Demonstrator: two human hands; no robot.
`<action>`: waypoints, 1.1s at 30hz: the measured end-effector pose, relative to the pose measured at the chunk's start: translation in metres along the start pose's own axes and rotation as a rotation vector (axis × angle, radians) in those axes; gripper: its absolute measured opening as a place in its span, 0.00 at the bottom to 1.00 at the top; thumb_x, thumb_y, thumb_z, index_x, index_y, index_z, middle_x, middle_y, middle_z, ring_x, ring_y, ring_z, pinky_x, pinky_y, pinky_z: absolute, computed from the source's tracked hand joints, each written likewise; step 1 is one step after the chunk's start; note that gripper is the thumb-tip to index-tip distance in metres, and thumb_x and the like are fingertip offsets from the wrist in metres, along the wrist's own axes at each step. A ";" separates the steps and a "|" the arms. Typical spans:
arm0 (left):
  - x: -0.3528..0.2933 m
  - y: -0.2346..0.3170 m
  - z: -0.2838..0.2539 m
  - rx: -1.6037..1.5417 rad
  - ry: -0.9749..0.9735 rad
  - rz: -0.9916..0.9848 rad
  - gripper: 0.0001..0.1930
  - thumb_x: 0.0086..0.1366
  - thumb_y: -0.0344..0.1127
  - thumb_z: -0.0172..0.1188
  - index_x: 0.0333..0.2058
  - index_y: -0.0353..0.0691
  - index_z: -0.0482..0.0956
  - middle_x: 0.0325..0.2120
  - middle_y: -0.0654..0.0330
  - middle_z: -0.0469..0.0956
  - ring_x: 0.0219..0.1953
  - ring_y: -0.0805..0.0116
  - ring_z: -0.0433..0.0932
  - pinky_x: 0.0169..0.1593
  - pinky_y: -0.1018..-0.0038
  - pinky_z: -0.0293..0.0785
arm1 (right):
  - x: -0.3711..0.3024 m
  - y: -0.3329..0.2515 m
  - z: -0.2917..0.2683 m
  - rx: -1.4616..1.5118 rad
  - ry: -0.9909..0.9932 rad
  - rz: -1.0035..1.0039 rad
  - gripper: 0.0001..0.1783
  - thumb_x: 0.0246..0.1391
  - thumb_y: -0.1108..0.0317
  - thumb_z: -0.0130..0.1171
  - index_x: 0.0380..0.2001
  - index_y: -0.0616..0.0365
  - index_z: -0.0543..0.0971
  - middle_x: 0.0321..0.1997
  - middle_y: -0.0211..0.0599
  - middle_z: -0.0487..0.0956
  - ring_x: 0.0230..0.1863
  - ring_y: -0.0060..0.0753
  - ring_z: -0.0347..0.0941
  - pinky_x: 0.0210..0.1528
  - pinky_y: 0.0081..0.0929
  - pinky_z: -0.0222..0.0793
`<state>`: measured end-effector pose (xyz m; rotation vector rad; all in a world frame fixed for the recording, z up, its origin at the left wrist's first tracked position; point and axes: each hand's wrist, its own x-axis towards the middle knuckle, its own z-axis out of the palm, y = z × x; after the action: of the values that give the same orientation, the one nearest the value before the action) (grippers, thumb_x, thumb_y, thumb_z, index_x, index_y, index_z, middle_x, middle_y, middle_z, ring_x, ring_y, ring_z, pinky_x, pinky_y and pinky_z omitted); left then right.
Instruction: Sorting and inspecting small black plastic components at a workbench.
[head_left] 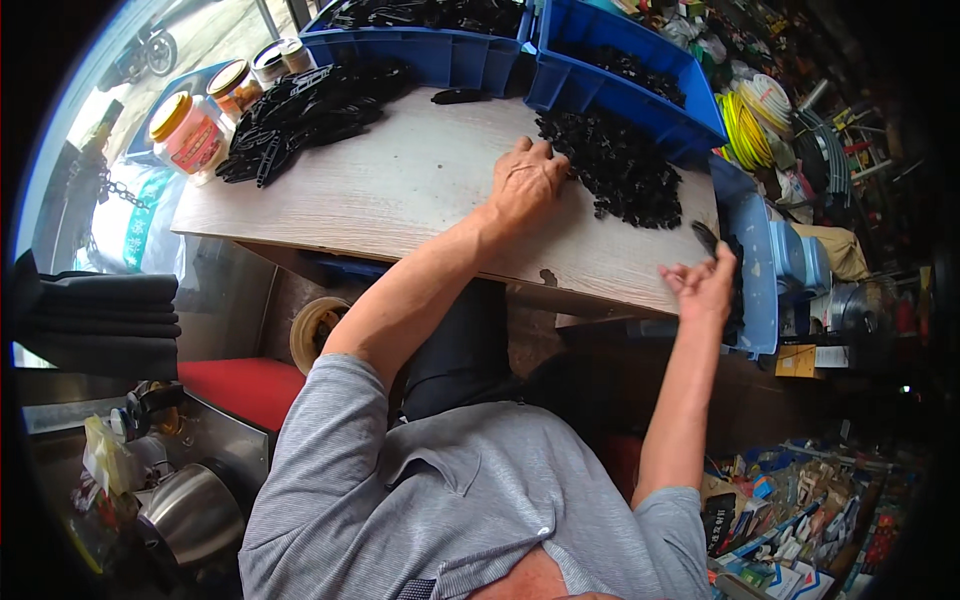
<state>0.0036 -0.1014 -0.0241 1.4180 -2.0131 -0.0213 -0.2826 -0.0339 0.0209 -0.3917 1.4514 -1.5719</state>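
Two hands: left hand touches black parts pile, right hand apart.

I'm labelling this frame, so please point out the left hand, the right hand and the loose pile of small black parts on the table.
left hand (525,183), head view, back of the hand.
right hand (704,285), head view, palm.
pile of small black parts (620,165), head view, middle of the heap.

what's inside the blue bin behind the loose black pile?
The blue bin holds more small black plastic parts, same sort as the pile on the table that the left hand touches. Its near wall hides the bottom.
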 end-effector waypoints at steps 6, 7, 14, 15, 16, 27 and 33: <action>-0.009 -0.004 0.000 -0.205 -0.017 0.078 0.05 0.55 0.30 0.60 0.31 0.41 0.81 0.27 0.53 0.80 0.32 0.54 0.79 0.39 0.62 0.76 | 0.004 -0.004 -0.008 -0.057 0.016 -0.052 0.30 0.52 0.49 0.64 0.46 0.61 0.68 0.12 0.35 0.60 0.27 0.43 0.71 0.38 0.58 0.78; -0.012 -0.001 0.001 -0.211 -0.024 0.084 0.05 0.55 0.30 0.60 0.31 0.41 0.81 0.27 0.53 0.80 0.32 0.54 0.79 0.39 0.62 0.76 | -0.001 0.004 -0.002 -0.092 -0.052 -0.049 0.28 0.52 0.51 0.65 0.45 0.62 0.69 0.12 0.35 0.61 0.26 0.42 0.71 0.37 0.56 0.79; -0.039 0.027 -0.035 -1.650 -0.273 -0.776 0.05 0.65 0.32 0.61 0.35 0.37 0.78 0.26 0.61 0.78 0.26 0.74 0.76 0.29 0.78 0.75 | -0.044 0.046 0.051 -0.157 -0.454 0.014 0.20 0.55 0.60 0.64 0.48 0.57 0.75 0.11 0.30 0.67 0.18 0.35 0.74 0.30 0.47 0.81; -0.043 0.031 -0.034 -1.653 -0.278 -0.781 0.05 0.65 0.32 0.61 0.35 0.37 0.78 0.26 0.61 0.78 0.26 0.74 0.76 0.29 0.78 0.75 | -0.046 0.051 0.056 -0.167 -0.543 0.015 0.18 0.55 0.61 0.65 0.46 0.56 0.76 0.12 0.29 0.68 0.17 0.32 0.73 0.29 0.41 0.80; -0.046 0.035 -0.034 -1.719 -0.340 -0.788 0.05 0.65 0.32 0.61 0.35 0.36 0.78 0.26 0.60 0.78 0.26 0.74 0.76 0.29 0.78 0.76 | -0.046 0.055 0.059 -0.177 -0.632 0.016 0.16 0.56 0.62 0.65 0.45 0.56 0.77 0.12 0.28 0.69 0.16 0.29 0.72 0.27 0.36 0.79; -0.058 0.051 -0.033 -1.726 -0.296 -0.812 0.09 0.67 0.35 0.61 0.38 0.34 0.77 0.30 0.58 0.80 0.26 0.75 0.79 0.33 0.80 0.81 | -0.054 0.068 0.062 -0.178 -0.623 -0.101 0.10 0.57 0.63 0.65 0.37 0.57 0.79 0.16 0.25 0.72 0.13 0.17 0.64 0.24 0.22 0.72; -0.057 0.050 -0.035 -1.741 -0.300 -0.843 0.10 0.68 0.36 0.60 0.40 0.34 0.77 0.30 0.58 0.80 0.26 0.75 0.80 0.33 0.80 0.81 | -0.056 0.066 0.064 -0.163 -0.633 -0.112 0.12 0.59 0.62 0.62 0.41 0.58 0.78 0.15 0.26 0.70 0.13 0.17 0.63 0.27 0.20 0.71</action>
<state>-0.0093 -0.0209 -0.0071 0.8069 -0.6628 -1.8530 -0.1788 -0.0201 -0.0034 -0.9823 1.0696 -1.2508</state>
